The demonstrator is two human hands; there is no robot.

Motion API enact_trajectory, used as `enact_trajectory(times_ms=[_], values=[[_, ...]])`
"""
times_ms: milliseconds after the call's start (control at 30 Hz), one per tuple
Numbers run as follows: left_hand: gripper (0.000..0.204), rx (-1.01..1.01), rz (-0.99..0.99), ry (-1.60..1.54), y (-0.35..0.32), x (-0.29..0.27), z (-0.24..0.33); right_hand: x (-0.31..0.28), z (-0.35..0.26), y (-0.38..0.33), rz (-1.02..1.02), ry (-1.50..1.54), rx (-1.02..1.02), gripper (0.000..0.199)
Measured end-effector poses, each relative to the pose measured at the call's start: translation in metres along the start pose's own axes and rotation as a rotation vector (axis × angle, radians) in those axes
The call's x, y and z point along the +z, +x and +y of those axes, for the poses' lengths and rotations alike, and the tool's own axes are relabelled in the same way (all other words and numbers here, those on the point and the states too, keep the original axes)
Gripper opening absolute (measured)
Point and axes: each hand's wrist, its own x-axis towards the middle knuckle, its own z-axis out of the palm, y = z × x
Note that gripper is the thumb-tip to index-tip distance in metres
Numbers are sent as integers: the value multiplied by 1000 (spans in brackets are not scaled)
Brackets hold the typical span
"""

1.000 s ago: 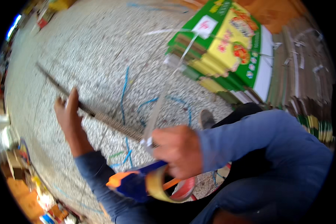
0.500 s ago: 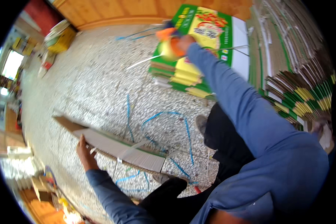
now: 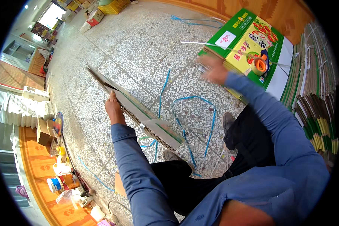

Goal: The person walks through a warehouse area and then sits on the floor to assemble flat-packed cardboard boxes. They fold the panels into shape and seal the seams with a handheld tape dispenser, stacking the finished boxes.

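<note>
Flattened corrugated carton (image 3: 137,107), white-faced with a green margin, slants above the terrazzo floor (image 3: 113,41) in front of the seated person, its upper part against the left hand and its lower end running down near one shoe (image 3: 173,155).

Along the room's left side I can see a white plastic-wrapped bundle (image 3: 20,108) and, beside it, an open brown box (image 3: 44,132). Further in comes the left hand (image 3: 115,109), closed around the carton's near edge, thumb pointing up along it; this grasp is firm enough to keep the board tilted. Below that hand, a strip of clear tape (image 3: 153,122) crosses the carton near its lower end, with the ribbed edge showing just under it.

Beyond the carton, blue strapping (image 3: 165,88) lies loose on the floor. Next is the right hand (image 3: 214,69), raised well apart from the carton, beside the near edge of a stack of green-and-yellow printed cartons (image 3: 248,43). It is so blurred that I cannot tell how far its fingers are open, or whether they hold anything. On top of that stack rests a tape dispenser (image 3: 260,64), blue and orange. Rightmost, more folded cartons (image 3: 316,69) are packed edge-on.
</note>
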Motion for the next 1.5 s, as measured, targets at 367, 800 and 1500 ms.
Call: enact_trajectory(times_ms=[367,800,1500], values=[[53,-100,49,-57,-9,-9,8,61,-195,-34,-932,603,-141,16],[59,-96,-38,-101,-14,-37,1,-211,0,-486,218,-804,967,26],[55,-193,1,0,-17,-19,12,-71,-155,-141,-135,-150,-2,26]])
